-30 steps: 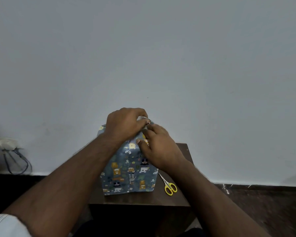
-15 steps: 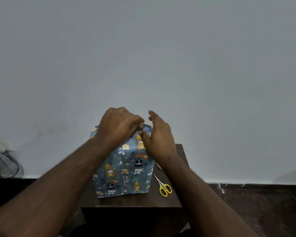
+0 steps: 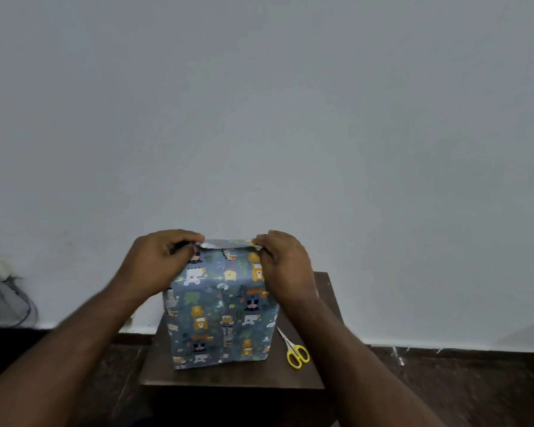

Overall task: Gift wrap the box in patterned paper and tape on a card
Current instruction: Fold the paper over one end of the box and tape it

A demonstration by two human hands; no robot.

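While your left hand (image 3: 164,263) and right hand (image 3: 282,266) pinch the paper's top corners with curled fingers, the wrapped box (image 3: 222,309) stands below them, steadied for folding.

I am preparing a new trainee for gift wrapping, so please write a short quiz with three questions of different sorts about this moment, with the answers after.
1. True or false: the scissors lie on the table, to the right of the wrapped box.
2. Multiple choice: where does each hand grip the paper? A) at the bottom edge B) at the two top corners C) at the middle of the front face
3. Fill in: the handles of the scissors are ____ in colour.

Key:
1. True.
2. B: the left hand and the right hand each pinch a top corner.
3. Yellow.
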